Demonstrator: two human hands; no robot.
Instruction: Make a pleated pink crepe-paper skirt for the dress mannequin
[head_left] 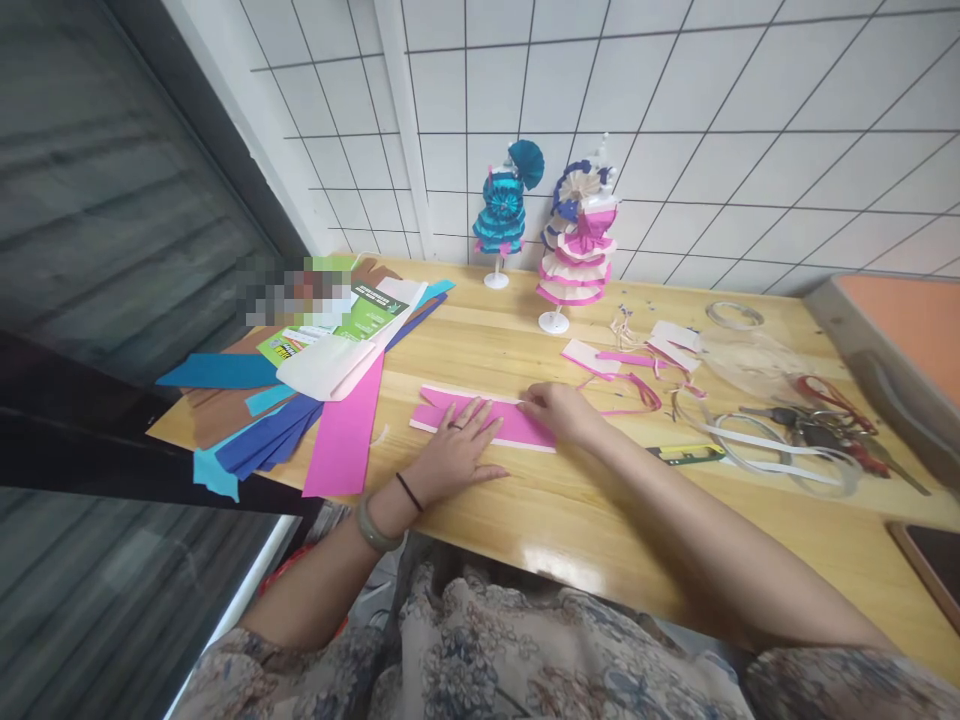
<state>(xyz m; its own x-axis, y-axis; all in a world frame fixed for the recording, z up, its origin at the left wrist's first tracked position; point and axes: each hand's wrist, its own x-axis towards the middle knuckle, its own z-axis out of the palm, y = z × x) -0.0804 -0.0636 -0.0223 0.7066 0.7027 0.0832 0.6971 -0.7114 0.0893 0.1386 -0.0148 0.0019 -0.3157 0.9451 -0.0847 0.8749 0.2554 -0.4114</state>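
One pink strip, far edge pinched by the right hand, is held flat under the outspread left hand.

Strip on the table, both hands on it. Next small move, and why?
I'd probably run the fingertips of the right hand along the far edge of the pink-and-white strip, pressing lightly. The left hand already lies spread on the strip, bracing it, and the right fingertips are at that edge.
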